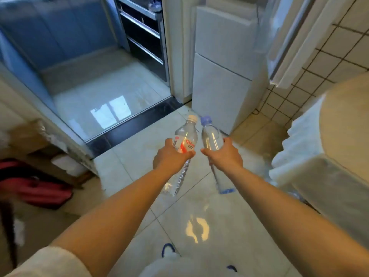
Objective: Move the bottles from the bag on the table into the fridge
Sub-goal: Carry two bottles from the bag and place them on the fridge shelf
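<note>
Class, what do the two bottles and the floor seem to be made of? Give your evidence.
Both bottles: probably clear plastic, see-through walls with ribbing, screw caps. Floor: likely glazed tile, pale and glossy, with grout lines and bright reflections.

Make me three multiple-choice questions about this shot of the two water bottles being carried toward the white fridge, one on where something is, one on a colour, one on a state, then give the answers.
1. Where is the bottle with the red and white label?
A. in the left hand
B. on the floor
C. on the table

2. What colour is the cap of the bottle in the right hand?
A. white
B. blue
C. green

3. How do the doors of the white fridge stand?
A. top door open
B. both doors open
C. both closed

Answers:
1. A: the left hand grips it round the label.
2. B: the blue-capped bottle is the one the right hand holds, while the white cap is on the other.
3. C: both door fronts sit flush, with only a seam between them.
</note>
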